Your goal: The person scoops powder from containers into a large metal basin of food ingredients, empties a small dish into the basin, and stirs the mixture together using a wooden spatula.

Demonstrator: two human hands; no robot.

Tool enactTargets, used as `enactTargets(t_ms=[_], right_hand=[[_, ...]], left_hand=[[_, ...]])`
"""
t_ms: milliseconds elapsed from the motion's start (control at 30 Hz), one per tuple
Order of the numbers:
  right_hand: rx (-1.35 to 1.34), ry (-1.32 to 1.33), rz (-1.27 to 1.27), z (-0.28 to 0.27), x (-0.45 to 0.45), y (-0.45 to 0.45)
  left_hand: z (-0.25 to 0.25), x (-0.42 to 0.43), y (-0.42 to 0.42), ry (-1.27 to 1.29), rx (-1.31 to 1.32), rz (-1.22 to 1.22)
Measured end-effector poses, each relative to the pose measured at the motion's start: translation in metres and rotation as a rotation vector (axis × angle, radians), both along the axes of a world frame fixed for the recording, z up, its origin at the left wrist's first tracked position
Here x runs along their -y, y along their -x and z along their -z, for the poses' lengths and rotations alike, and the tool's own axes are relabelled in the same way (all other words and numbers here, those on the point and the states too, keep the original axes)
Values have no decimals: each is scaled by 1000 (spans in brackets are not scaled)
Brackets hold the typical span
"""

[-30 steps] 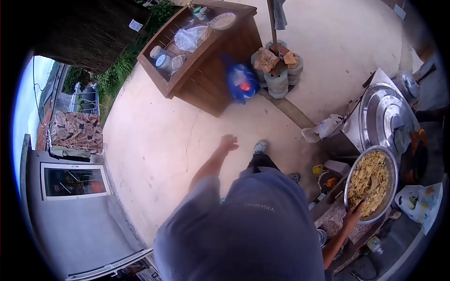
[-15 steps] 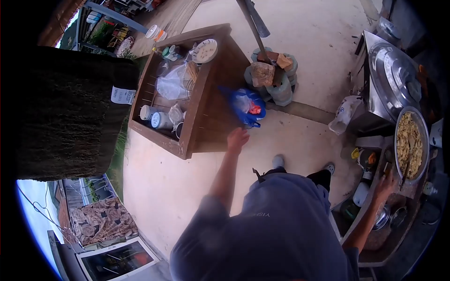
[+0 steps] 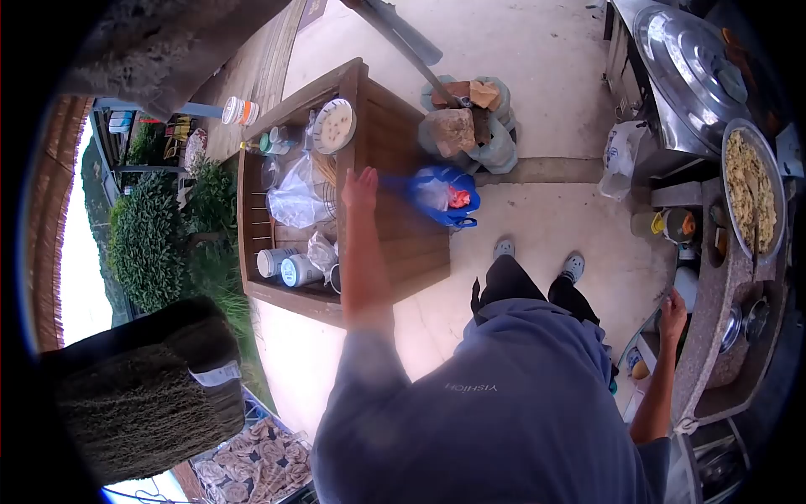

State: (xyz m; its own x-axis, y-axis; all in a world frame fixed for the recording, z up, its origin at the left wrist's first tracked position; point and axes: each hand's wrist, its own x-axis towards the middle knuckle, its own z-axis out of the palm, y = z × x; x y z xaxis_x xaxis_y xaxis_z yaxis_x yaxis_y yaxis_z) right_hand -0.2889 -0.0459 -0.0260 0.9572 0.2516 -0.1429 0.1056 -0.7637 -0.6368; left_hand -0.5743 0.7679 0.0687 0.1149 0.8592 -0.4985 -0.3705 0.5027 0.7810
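Note:
My left hand [image 3: 359, 191] is at the side edge of the wooden cabinet [image 3: 403, 160], just below a white bowl [image 3: 334, 126] of pale liquid. Its fingers look slightly apart; whether they touch the wood I cannot tell. Beside it a blue plastic bag [image 3: 449, 197] with something red inside hangs against the cabinet, its handle stretching towards my hand. My right hand [image 3: 672, 317] hangs in front of the stone counter [image 3: 697, 361], fingers loosely bent, with nothing visible in them.
Plastic tubs [image 3: 300, 270] and a clear bag [image 3: 295, 197] sit in the cabinet. Bricks [image 3: 453, 132] weigh down a pole base. To the right are a large metal lid [image 3: 684, 59], a metal basin [image 3: 750, 193] of yellowish food and a bottle [image 3: 678, 225]. A dark hanging cloth [image 3: 151, 395] is at left.
My left hand has moved from over the floor to the cabinet's edge near the white bowl. My right hand has left the counter beside the food basin. My view has turned.

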Motion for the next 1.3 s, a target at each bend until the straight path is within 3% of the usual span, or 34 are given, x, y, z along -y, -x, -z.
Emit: enactTargets(t_ms=[133,200,233,300,433,500,567,767,900,1067,1100,1133,1200,1300], right_hand=[[-125,-85,228,14,-4,60],[-285,-256,396,25,-7,107],[-333,-271,470,34,-10,125],[-363,-289,466,47,-26,167],[-390,-205,481,49,-79,229],[-443,-145,475,52,-99,244],[-430,-120,443,46,-113,251],[-469,-156,425,37,-111,221],[-432,-207,343,35,-82,177],[-402,-289,327,17,-37,124],[-402,-308,335,11,-26,116],[-386,-345,338,2,-16,109],[-395,-363,379,-16,8,97],[-353,-413,451,-34,47,84]], left_hand=[[23,-89,-6,49,-11,-1],[77,-166,24,-78,-159,225],[59,-159,2,49,-55,102],[36,-151,-27,187,62,-67],[55,-189,-22,93,68,60],[89,-238,-13,97,116,84],[90,-242,-3,157,106,55],[48,-123,-43,-3,-47,72],[9,0,-78,-157,-127,330],[-19,167,-146,-171,-69,631],[-12,193,-157,-129,-14,685],[-24,228,-175,-120,-168,751],[-1,276,-198,-226,-211,916],[-16,369,-244,-32,57,1079]])
